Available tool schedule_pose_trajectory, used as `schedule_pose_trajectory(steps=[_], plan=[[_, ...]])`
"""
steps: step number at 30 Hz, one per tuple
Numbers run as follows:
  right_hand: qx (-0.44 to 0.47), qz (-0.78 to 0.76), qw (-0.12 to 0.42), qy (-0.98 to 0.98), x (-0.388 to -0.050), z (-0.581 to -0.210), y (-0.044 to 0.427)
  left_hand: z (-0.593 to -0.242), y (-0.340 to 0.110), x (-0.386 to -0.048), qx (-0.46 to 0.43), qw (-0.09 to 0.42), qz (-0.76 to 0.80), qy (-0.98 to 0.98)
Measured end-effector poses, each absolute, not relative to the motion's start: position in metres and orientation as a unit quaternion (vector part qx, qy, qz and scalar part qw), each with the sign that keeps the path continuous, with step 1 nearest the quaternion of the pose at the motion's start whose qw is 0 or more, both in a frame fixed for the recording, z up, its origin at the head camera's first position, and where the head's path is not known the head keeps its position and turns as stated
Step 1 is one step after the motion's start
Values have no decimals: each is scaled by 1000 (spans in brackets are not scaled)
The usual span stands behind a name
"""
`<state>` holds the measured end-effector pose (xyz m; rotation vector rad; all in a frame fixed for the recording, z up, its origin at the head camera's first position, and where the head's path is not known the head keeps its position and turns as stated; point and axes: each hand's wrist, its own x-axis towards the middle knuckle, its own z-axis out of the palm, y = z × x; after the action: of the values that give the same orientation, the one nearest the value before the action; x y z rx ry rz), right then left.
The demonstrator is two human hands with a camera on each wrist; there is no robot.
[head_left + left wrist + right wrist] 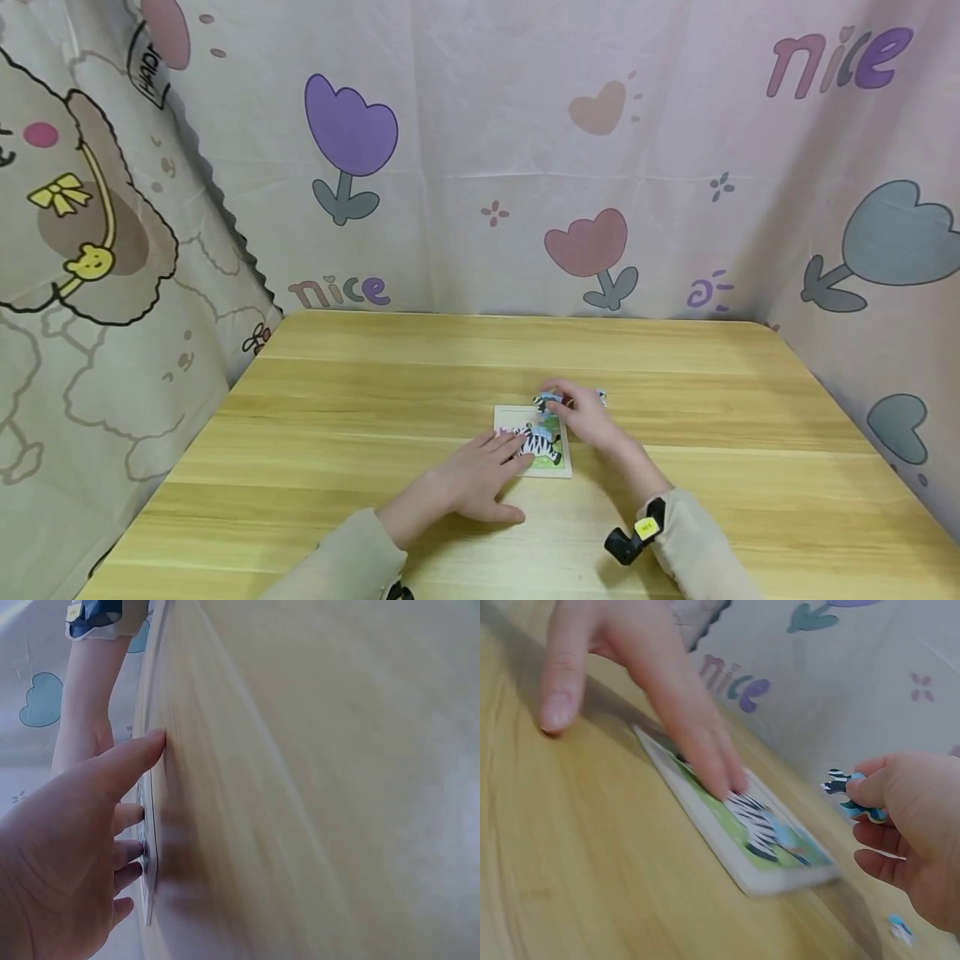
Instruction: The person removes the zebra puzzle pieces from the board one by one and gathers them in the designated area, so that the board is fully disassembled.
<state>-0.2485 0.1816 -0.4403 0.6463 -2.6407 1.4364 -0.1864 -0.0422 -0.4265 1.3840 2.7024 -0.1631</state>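
A small zebra jigsaw puzzle (546,454) in a pale tray frame (759,883) lies on the wooden table. My left hand (480,477) rests on its left part with straight, spread fingers, which hide some of the picture. In the left wrist view the thumb (135,759) extends past the tray's edge. Just above the tray's far right corner, my right hand (588,417) pinches a puzzle piece (840,782) with black and white stripes and some blue between thumb and forefinger. Another loose puzzle piece (901,930) lies on the table below the right hand.
The wooden table (360,392) reaches back to a printed curtain (480,167), which hangs behind it and along both sides. A black wrist camera (628,542) sits on the right sleeve.
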Motion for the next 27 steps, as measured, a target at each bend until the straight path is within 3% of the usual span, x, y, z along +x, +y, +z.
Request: schedule_pose_trajectory(steps=[15, 27], plan=[[90, 420, 76, -900, -252, -441, 266, -426, -54, -178, 448, 59, -35, 891], [33, 379, 22, -924, -258, -443, 292, -424, -61, -176, 427, 83, -30, 900]])
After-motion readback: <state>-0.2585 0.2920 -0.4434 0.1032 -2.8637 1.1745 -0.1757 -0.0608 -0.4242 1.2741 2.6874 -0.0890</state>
